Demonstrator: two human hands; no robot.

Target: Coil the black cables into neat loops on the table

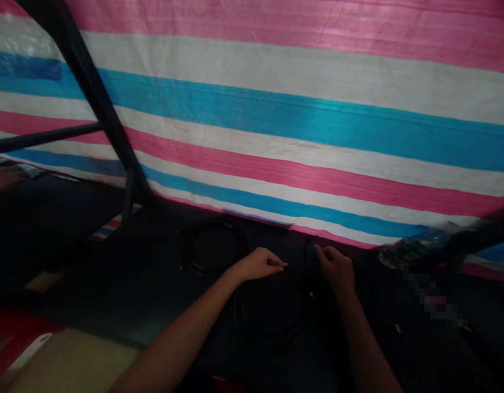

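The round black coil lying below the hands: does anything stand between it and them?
Nothing visible does, though it is dark there: the left hand is by the upper edge of the round black coil, the right hand to its upper right.

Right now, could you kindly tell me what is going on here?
A person's left hand appears to pinch the upper edge of a round coil of thin black cable on a black tabletop. The right hand is curled beside it; whether it holds anything is too dark to tell. A second round coil of black cable lies behind, to the left.
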